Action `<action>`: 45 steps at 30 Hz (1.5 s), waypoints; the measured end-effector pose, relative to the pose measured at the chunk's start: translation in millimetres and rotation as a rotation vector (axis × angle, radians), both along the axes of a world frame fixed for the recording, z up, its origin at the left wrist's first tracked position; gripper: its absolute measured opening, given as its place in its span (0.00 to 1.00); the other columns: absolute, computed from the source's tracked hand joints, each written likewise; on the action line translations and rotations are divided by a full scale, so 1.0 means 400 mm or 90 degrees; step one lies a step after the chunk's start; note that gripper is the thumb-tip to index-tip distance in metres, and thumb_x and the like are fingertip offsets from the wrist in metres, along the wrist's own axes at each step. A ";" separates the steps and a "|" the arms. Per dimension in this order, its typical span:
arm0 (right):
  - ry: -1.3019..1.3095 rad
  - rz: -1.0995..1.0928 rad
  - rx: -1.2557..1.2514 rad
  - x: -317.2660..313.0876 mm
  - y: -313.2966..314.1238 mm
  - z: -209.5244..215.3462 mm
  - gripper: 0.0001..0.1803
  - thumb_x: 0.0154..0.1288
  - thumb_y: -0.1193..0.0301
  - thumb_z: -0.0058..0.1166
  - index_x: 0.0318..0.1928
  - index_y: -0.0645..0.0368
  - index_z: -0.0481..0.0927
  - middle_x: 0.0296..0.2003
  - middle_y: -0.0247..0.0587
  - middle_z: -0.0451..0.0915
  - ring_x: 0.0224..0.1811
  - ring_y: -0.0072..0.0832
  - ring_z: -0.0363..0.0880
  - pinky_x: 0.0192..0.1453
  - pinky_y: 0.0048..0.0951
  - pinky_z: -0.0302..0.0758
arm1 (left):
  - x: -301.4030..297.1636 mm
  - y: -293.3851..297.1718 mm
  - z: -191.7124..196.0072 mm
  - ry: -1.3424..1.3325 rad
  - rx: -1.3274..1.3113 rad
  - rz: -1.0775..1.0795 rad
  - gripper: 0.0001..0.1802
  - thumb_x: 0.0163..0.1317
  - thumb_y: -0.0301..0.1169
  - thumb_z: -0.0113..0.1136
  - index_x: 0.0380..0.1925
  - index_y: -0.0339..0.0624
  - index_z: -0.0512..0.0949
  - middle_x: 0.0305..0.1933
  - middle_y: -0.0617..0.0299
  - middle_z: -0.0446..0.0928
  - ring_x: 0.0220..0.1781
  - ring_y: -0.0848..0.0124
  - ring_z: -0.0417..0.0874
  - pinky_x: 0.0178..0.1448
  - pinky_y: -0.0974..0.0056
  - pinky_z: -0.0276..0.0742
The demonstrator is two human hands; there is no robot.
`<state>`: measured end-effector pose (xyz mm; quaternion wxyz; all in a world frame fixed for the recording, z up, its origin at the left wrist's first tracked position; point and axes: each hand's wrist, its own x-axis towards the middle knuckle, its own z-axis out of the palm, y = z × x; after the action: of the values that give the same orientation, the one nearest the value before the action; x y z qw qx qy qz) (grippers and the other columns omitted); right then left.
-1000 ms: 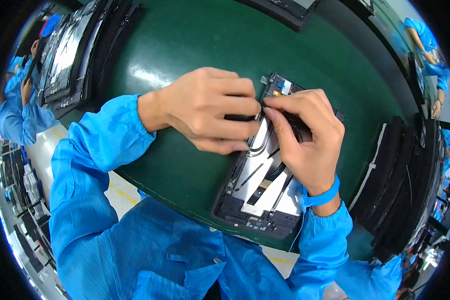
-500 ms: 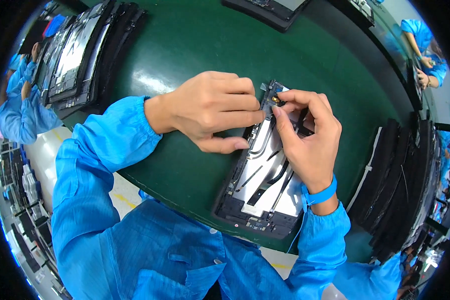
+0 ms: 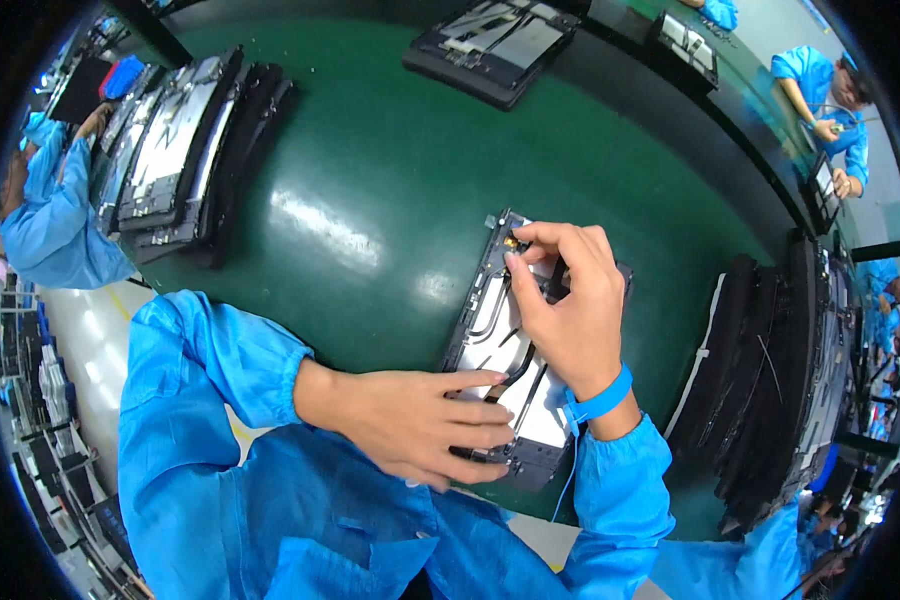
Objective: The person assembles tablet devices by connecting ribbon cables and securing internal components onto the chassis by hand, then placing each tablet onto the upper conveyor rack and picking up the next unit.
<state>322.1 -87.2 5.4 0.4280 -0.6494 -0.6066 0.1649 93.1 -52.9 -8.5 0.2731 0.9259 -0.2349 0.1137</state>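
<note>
In front of me on the green table lies an opened tablet: a black frame, silver inner plates, dark flex cables and small boards. My right hand, with a blue band at its wrist, rests over the right side. Its thumb and index finger are pinched at the upper end, beside a small gold-coloured part; what is between the fingertips cannot be made out. My left hand reaches across the lower end from the left, fingers apart and holding nothing visible, hiding part of the lower section.
Stacks of similar tablet assemblies stand at left, and a stack of black ones at right. Another opened tablet lies at the far edge. Co-workers in blue sleeves sit at left and far right.
My left hand has left the tablet's upper end and come down over its lower end, fingers spreading. My right hand keeps its pinch at the top. The whole view has shifted.
</note>
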 end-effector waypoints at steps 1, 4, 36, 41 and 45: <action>-0.001 -0.002 0.012 0.005 -0.001 0.010 0.14 0.65 0.76 0.72 0.50 0.57 0.89 0.42 0.42 0.88 0.49 0.44 0.81 0.59 0.42 0.77 | 0.011 0.009 -0.026 -0.040 0.014 0.032 0.33 0.72 0.58 0.67 0.69 0.52 0.83 0.64 0.50 0.79 0.73 0.49 0.79 0.86 0.27 0.65; -0.142 -0.090 0.072 0.057 -0.013 0.065 0.19 0.68 0.73 0.71 0.59 0.57 0.87 0.62 0.54 0.80 0.67 0.53 0.74 0.74 0.49 0.71 | 0.081 0.091 -0.033 -0.029 -0.035 0.077 0.31 0.70 0.51 0.73 0.71 0.59 0.83 0.72 0.45 0.72 0.77 0.41 0.73 0.85 0.24 0.65; -0.032 -0.204 0.143 0.135 0.000 -0.116 0.15 0.62 0.80 0.58 0.50 0.58 0.82 0.52 0.49 0.79 0.62 0.51 0.73 0.70 0.49 0.72 | 0.194 0.903 0.072 0.177 -1.029 0.711 0.26 0.64 0.44 0.79 0.56 0.40 0.85 0.49 0.57 0.94 0.40 0.60 0.95 0.52 0.50 0.93; 0.054 -0.229 0.148 0.136 -0.060 -0.107 0.14 0.66 0.80 0.58 0.51 0.59 0.82 0.51 0.48 0.80 0.61 0.49 0.75 0.68 0.46 0.74 | 0.046 0.698 0.146 0.128 -1.005 0.680 0.16 0.62 0.32 0.73 0.49 0.40 0.88 0.45 0.54 0.93 0.39 0.61 0.95 0.51 0.54 0.94; 0.119 -0.206 0.171 0.122 -0.156 -0.097 0.10 0.72 0.81 0.58 0.51 0.60 0.82 0.50 0.45 0.82 0.55 0.39 0.82 0.54 0.37 0.80 | -0.139 0.400 0.138 0.258 -0.863 0.859 0.17 0.57 0.33 0.74 0.47 0.40 0.89 0.45 0.57 0.92 0.42 0.64 0.94 0.54 0.57 0.91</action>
<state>370.8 -149.7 -33.6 0.5858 -0.6574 -0.4686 0.0717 37.5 107.2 46.8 0.6602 0.5146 0.5109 0.1956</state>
